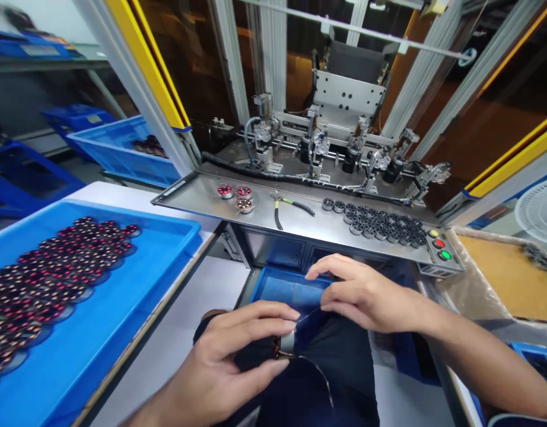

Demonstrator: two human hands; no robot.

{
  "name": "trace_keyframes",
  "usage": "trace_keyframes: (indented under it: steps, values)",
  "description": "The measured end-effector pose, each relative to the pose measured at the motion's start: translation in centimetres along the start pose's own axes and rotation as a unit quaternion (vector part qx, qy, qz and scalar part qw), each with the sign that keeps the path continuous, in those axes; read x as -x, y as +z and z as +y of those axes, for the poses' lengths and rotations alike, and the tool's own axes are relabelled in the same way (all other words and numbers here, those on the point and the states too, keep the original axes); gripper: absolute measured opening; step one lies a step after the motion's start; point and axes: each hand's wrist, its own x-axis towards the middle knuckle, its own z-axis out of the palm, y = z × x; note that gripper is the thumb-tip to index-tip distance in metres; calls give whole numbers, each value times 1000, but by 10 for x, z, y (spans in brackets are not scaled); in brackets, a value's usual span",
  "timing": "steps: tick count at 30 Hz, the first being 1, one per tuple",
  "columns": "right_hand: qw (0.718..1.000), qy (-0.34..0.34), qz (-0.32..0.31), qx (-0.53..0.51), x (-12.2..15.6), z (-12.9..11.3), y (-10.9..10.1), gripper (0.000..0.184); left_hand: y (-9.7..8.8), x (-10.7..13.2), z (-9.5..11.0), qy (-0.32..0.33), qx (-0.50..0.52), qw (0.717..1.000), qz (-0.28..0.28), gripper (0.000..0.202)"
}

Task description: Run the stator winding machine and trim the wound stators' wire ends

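My left hand (238, 350) is closed around a small copper-wound motor stator (277, 346), holding it above my lap; the fingers cover most of it. From its near side a loose wire end (315, 369) curves down to the right. Another thin wire (309, 314) runs from the stator to my right hand (362, 290), which pinches it between thumb and index finger while the other fingers stay raised. Beyond the hands, pliers (291, 204) with green-and-black handles lie spread on the metal ledge. Three wound stators (244, 205) sit to their left.
Many black unwound stators (375, 222) stand along the ledge (202, 201). A button box (440, 252) is at its right end, and a winding machine (327, 145) behind. At left, a blue tray (135, 279) holds rows of wound stators. A blue bin (277, 287) sits below the ledge.
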Motion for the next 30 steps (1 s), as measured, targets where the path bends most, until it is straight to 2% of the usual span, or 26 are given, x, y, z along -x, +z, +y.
trace_keyframes:
  steps: [1, 2, 3, 5, 6, 10, 12, 14, 16, 19, 22, 24, 27, 29, 30]
  values:
    - [999, 37, -22, 8, -9, 9, -4, 10, 0, 3, -3, -22, 32, 999, 25, 40]
    - [996, 87, -22, 21, -20, 20, -7, 6, 2, 6, -7, -49, 66, 995, 60, 36]
    - [989, 141, -1, 38, -34, 32, -7, 9, 3, 8, -10, -79, 100, 986, 103, 32]
    - [961, 247, 90, 81, -69, 58, 0, 31, 7, 9, -16, -138, 155, 961, 185, 29]
    - [949, 276, 118, 97, -87, 72, 7, 42, 9, 9, -18, -157, 173, 948, 215, 30]
    - [905, 382, 142, 125, -144, 111, 49, 84, 8, 7, -21, -161, 210, 930, 254, 30]
    - [888, 421, 134, 126, -157, 120, 65, 89, 4, 9, -21, -151, 210, 928, 268, 25]
    - [887, 427, 128, 121, -160, 125, 73, 80, 0, 12, -22, -145, 206, 923, 289, 22]
    - [897, 408, 132, 110, -158, 130, 70, 63, -3, 15, -24, -141, 215, 916, 309, 21]
    - [913, 369, 152, 78, -146, 138, 52, 45, -4, 17, -27, -145, 253, 901, 322, 17]
    - [921, 347, 177, 20, -122, 134, 34, 41, -3, 15, -26, -160, 301, 883, 322, 15]
    - [921, 339, 189, -26, -93, 117, 32, 44, -3, 12, -23, -172, 326, 871, 325, 14]
    - [923, 313, 193, -112, -36, 72, 54, 47, -3, 8, -20, -203, 341, 859, 323, 15]
    - [908, 282, 192, -244, 2, 38, 81, 46, -2, 5, -20, -226, 334, 862, 306, 19]
    - [902, 283, 183, -269, 19, 23, 96, 44, -1, 4, -20, -231, 332, 866, 294, 22]
